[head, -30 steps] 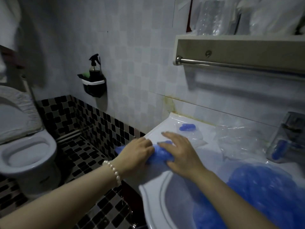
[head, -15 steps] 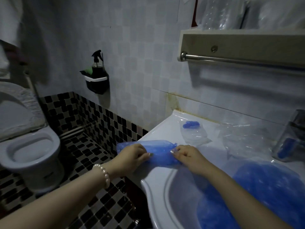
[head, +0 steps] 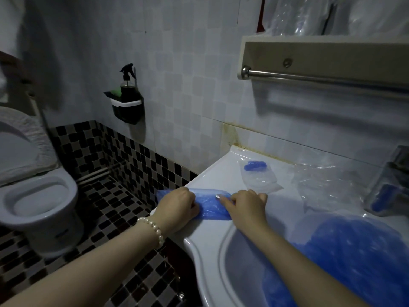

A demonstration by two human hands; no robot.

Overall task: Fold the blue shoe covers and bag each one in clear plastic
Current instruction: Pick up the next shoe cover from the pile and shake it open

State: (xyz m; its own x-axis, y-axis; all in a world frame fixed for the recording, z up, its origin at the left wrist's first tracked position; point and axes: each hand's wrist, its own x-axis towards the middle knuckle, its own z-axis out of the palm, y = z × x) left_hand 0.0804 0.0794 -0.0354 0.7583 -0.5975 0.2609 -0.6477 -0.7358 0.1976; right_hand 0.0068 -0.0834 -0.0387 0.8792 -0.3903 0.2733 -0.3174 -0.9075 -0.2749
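Hands are busy at the middle of the frame, on the flat left rim of a white sink (head: pixel 212 235); between them a blue shoe cover (head: pixel 210 206) lies stretched flat along the rim, its left end poking out past the edge over the floor; the left hand (head: pixel 178 207), with a pearl bracelet (head: pixel 152 227) at its wrist, has its fingers curled down onto the left part of the cover, gripping it against the porcelain; the right hand (head: pixel 245 203) bears on the right end with curled fingers, one fingertip pointing left along the plastic, holding that end down; whether either thumb is tucked under the cover I cannot tell. Just behind the right hand, toward the wall, a clear bag (head: pixel 260 176) lies on the rim with a small folded blue bundle inside its far end; right of it sits a loose heap of clear plastic bags (head: pixel 327 185); at the lower right a big clear sack of blue covers (head: pixel 354 258) fills the basin. At the right edge stands a metal tap (head: pixel 391 180); above it a shelf with a towel rail (head: pixel 321 77); at the left a toilet (head: pixel 37 196) on black-and-white floor tiles, and a spray bottle (head: pixel 127 87) in a wall holder.
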